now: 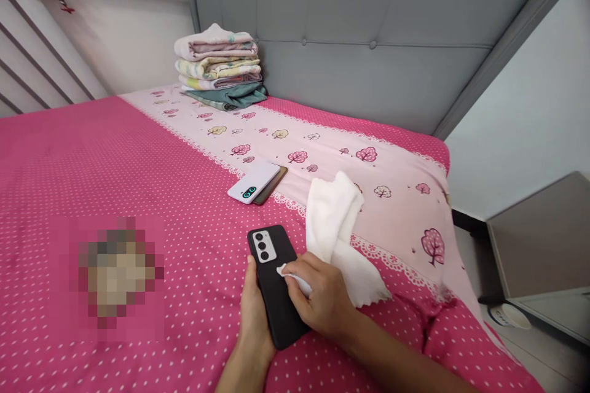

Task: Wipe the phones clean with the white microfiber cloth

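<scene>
A black phone [288, 301], back up with its pale camera block in the upper left corner, rests tilted in my left hand [253, 313]. The left thumb runs along its left edge, and the other fingers are hidden beneath. My right hand [322, 295] is closed over the phone's right side and pinches a bunched bit of white cloth against the phone's back. The rest of the white cloth [329, 215] spreads behind and to the right of that hand, on the bed. Further back, a pale lilac phone [258, 179] overlaps a darker brownish phone [271, 186].
The bed has a pink dotted cover [92, 159] with a tree-print band. Folded bedding [219, 58] is stacked against the grey headboard [359, 18]. A pixelated patch [120, 276] hides something at left. Right of the bed are a grey cabinet [544, 233] and a white tub-like object [511, 317].
</scene>
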